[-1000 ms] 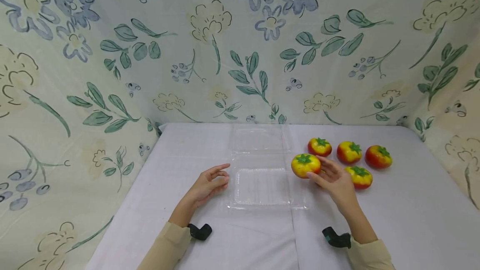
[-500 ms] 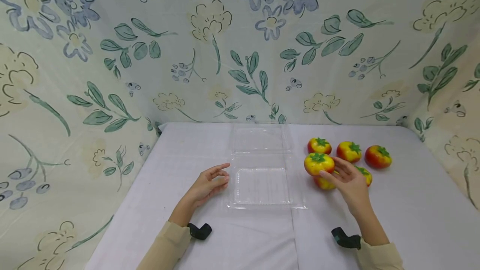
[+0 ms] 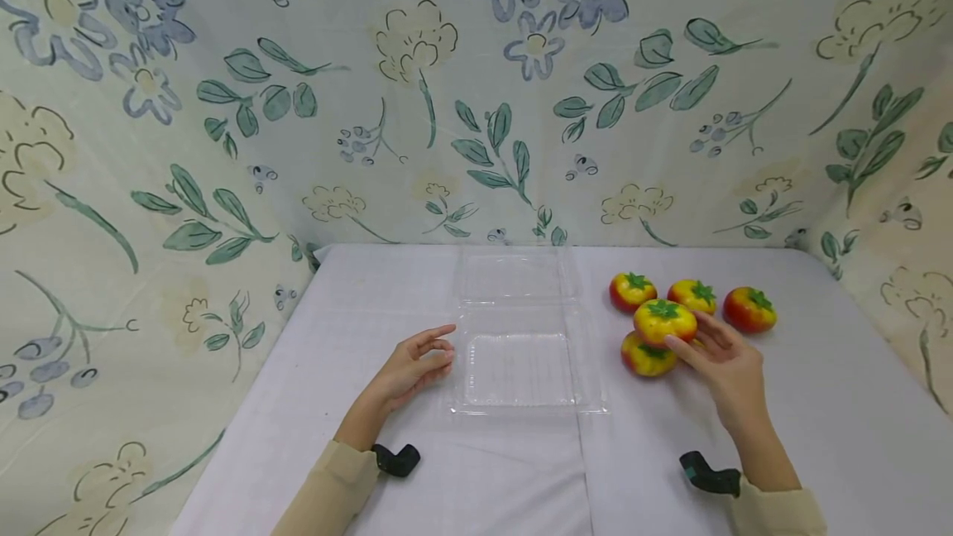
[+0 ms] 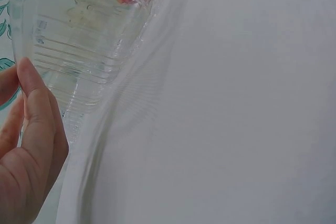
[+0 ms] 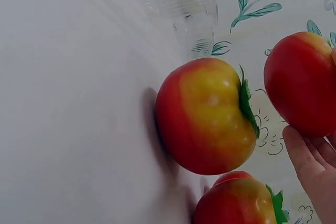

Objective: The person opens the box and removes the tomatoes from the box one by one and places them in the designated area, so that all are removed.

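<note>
My right hand [image 3: 725, 366] holds a red-and-yellow tomato [image 3: 665, 323] with a green leafy top, thumb on the near side and fingers behind. In the right wrist view the held tomato's red underside [image 5: 299, 85] shows above the fingers. It overlaps another tomato [image 3: 646, 356] resting on the table. My left hand [image 3: 413, 366] stays beside the left edge of a clear plastic box [image 3: 521, 410], its fingers loosely bent. In the left wrist view a fingertip [image 4: 29, 72] overlaps the box's rim. The box lies with its lid [image 3: 514, 275] folded back.
Behind the held tomato sit more tomatoes: one at the left [image 3: 633, 294], one in the middle [image 3: 692, 294] and one at the right [image 3: 749, 310]. A white cloth [image 3: 506, 478] covers the table. Flowered fabric [image 3: 462, 147] hangs behind and at both sides.
My right hand has moved right with the held tomato, away from the box and over the other tomatoes. The tomato at the front left has come into view. My left hand keeps its place.
</note>
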### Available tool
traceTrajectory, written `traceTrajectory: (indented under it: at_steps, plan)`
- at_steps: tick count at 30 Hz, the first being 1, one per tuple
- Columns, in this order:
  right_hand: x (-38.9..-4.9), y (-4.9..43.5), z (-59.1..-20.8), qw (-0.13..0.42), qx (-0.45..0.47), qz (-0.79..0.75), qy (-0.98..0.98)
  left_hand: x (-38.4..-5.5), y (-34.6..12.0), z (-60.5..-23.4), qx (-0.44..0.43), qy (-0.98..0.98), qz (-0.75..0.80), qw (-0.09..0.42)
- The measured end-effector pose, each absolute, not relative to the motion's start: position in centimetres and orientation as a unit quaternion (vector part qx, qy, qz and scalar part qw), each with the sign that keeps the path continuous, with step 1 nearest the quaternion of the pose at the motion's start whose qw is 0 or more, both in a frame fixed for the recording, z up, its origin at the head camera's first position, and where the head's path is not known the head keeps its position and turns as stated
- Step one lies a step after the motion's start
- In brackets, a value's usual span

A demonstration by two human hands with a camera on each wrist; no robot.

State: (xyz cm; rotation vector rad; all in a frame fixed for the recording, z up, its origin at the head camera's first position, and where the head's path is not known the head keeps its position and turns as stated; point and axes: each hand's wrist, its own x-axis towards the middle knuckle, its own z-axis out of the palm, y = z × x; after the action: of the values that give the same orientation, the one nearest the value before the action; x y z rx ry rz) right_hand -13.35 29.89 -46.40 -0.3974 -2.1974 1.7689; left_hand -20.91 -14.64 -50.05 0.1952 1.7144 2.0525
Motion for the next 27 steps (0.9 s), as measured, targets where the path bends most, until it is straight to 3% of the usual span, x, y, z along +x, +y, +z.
traceTrajectory:
  at_steps: [27]
  plan:
    - [-12.4, 34.0, -46.4, 0.188, -0.217, 0.687, -0.668, -20.9, -14.6, -50.2, 0.072, 0.622, 0.746, 0.228]
